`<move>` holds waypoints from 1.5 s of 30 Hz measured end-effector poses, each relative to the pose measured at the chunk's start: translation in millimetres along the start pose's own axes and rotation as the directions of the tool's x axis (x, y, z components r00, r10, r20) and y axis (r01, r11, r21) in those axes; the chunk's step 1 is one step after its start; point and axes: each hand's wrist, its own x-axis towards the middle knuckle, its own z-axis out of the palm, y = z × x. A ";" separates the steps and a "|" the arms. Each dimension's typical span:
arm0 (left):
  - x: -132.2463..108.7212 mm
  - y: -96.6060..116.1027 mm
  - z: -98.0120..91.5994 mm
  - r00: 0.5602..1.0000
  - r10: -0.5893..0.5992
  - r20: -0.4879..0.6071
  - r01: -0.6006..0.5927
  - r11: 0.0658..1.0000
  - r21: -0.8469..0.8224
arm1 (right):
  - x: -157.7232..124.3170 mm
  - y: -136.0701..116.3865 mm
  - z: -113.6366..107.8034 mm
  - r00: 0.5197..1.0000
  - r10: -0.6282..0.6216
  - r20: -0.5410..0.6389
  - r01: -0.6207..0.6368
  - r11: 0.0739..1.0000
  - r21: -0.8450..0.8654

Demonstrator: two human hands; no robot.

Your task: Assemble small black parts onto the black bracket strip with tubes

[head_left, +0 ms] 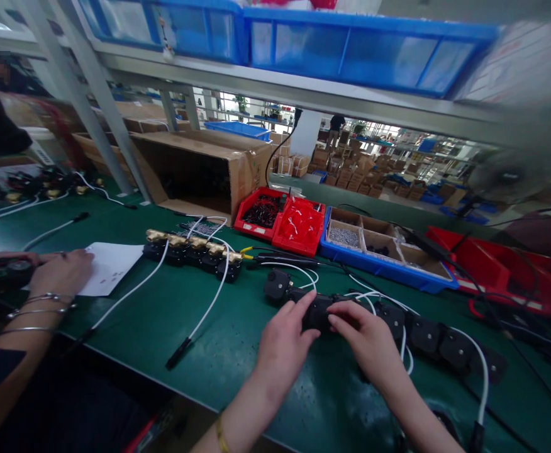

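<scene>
Both hands, left hand (282,343) and right hand (367,340), pinch the black valve row (389,327) near the worktop's (238,352) near edge; its long axis trails rightward.

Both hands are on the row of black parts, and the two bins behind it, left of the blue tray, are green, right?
Not quite: the bins are red, as the head view shows. The left hand and right hand do rest on the row of black parts, and the bins sit left of the blue tray.
</scene>
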 end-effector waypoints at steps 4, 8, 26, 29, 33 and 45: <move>9.6 -1.0 3.1 0.999 0.021 0.026 -0.019 0.999 -0.044 | 19.1 -5.2 -2.8 0.987 -0.153 0.054 0.161 0.962 -0.220; 13.2 -2.8 5.4 1.000 0.013 0.015 -0.011 0.986 -0.165 | 31.1 -10.1 0.7 0.963 -0.217 0.160 0.262 0.889 -0.376; 17.1 -5.9 7.6 0.999 0.005 0.039 0.005 0.970 -0.243 | 29.9 -5.2 21.3 0.949 -0.310 0.062 0.284 0.748 -0.600; 16.7 -5.6 7.7 0.999 0.003 0.043 0.008 0.964 -0.264 | 21.8 -2.5 34.4 0.952 -0.300 -0.056 0.201 0.756 -0.623; 18.2 -6.4 7.8 0.999 0.004 0.043 0.009 0.960 -0.281 | 11.5 2.0 53.7 0.932 -0.293 -0.213 0.104 0.780 -0.616; -20.1 20.2 -8.5 0.866 -0.414 0.279 0.394 0.225 -0.891 | -42.0 4.9 3.6 0.932 -0.300 -0.201 0.218 0.911 -0.349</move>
